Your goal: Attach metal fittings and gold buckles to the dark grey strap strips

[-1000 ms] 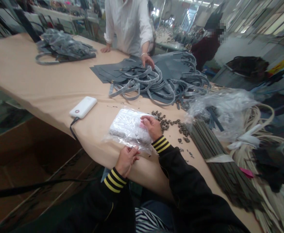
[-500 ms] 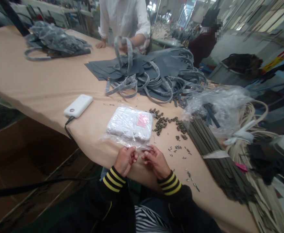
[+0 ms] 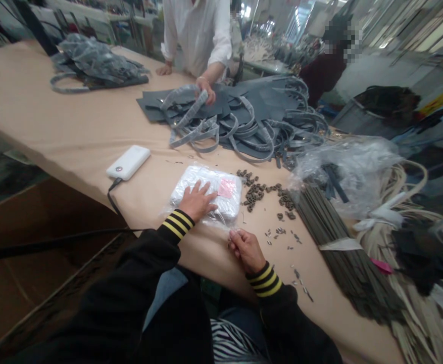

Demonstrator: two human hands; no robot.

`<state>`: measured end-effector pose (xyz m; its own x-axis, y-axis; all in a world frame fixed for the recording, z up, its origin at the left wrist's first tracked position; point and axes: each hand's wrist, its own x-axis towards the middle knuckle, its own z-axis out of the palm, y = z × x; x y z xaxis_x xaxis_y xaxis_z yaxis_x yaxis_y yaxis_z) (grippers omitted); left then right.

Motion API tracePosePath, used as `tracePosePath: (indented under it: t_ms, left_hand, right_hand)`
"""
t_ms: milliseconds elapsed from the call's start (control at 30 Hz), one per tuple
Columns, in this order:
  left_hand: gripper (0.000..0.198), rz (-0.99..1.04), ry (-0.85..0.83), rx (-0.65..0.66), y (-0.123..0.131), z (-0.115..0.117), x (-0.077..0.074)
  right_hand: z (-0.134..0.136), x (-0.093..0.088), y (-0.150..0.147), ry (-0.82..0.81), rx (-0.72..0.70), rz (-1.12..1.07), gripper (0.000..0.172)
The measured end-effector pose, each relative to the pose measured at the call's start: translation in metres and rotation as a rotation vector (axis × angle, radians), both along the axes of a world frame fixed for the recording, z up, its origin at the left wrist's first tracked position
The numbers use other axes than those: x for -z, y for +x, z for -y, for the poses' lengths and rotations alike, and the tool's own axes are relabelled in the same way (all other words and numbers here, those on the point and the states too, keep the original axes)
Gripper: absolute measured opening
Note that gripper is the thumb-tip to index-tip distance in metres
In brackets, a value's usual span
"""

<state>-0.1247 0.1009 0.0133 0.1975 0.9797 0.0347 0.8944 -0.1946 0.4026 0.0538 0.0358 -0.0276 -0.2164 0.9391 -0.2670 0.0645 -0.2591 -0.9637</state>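
A white packet wrapped in clear plastic [image 3: 185, 182], with a pink label [image 3: 226, 188] on top, lies near the table's front edge. My left hand [image 3: 198, 201] rests flat on its upper face, fingers spread. At the packet's near right corner, my right hand [image 3: 246, 247] is closed, thumb against fingers, pinching the edge of the clear plastic wrap. Just beyond the packet's right side is a heap of small dark metal rings [image 3: 254, 194]. Small silvery metal bits [image 3: 278, 231] are scattered to the right of my right hand.
A white power bank [image 3: 128, 163] with a black cable lies left. Grey flat pieces with plastic-wrapped straps [image 3: 244, 121] cover the far side, where a co-worker's hand [image 3: 206, 91] grips a strap. Bundled dark strips [image 3: 335, 242] and pale cords [image 3: 388, 202] lie right.
My left hand has left the packet's near edge and now lies spread on its top. My right hand stays at the near plastic edge. The co-worker's hand has lowered the strap.
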Motion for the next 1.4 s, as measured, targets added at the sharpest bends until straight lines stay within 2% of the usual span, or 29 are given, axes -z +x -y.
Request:
tracePosePath:
  t_ms: [67,133,300,400,467,533,633,700,833,900,1067,1200,1333,1400]
  left_hand:
    - [0.041,-0.165,-0.052,0.012,0.0,-0.005,0.003]
    - [0.043,-0.246,-0.074,0.007,0.001,-0.005,0.002]
    - [0.043,-0.241,-0.046,-0.036,0.006,-0.003,0.002]
    - [0.043,-0.194,0.017,-0.09,0.01,-0.003,0.006]
    - [0.041,-0.143,0.054,-0.106,0.008,-0.001,0.008]
    - [0.037,-0.074,0.105,-0.134,0.0,0.001,0.01]
    - [0.033,0.03,0.208,-0.266,-0.021,0.009,0.016]
    - [0.035,0.086,0.195,-0.326,-0.034,0.015,0.02]
    - [0.045,0.117,0.067,-0.348,-0.044,0.023,0.022]
    - [0.045,0.1,0.038,-0.359,-0.043,0.025,0.019]
    - [0.045,0.155,0.038,-0.349,-0.038,0.031,0.018]
    - [0.043,0.228,0.068,-0.333,-0.036,0.036,0.024]
    - [0.032,0.203,0.281,-0.316,-0.026,0.044,0.022]
    - [0.025,0.192,0.391,-0.244,-0.018,0.051,0.017]
  right_hand:
    - [0.006,-0.004,0.002,-0.051,-0.013,-0.048,0.036]
    - [0.013,-0.009,0.003,-0.149,-0.039,-0.172,0.037]
    - [0.021,-0.018,0.004,-0.41,-0.113,-0.619,0.033]
    - [0.012,-0.02,0.009,-0.47,-0.1,-0.749,0.033]
    - [0.002,-0.02,0.015,-0.429,-0.002,-0.752,0.031]
    - [-0.008,-0.02,0.022,-0.33,0.152,-0.662,0.026]
    - [-0.015,-0.019,0.028,-0.182,0.333,-0.466,0.021]
    - [-0.013,-0.019,0.026,-0.176,0.333,-0.39,0.021]
    - [-0.002,-0.018,0.003,-0.319,0.1,-0.305,0.033]
    - [0.001,-0.016,-0.013,-0.314,0.047,-0.315,0.035]
    - [-0.007,-0.01,-0.043,-0.226,0.101,-0.431,0.019]
    - [-0.011,-0.006,-0.051,-0.229,0.178,-0.565,0.018]
    - [-0.011,-0.005,-0.048,-0.282,0.312,-0.706,0.021]
    - [-0.012,-0.005,-0.045,-0.278,0.335,-0.714,0.022]
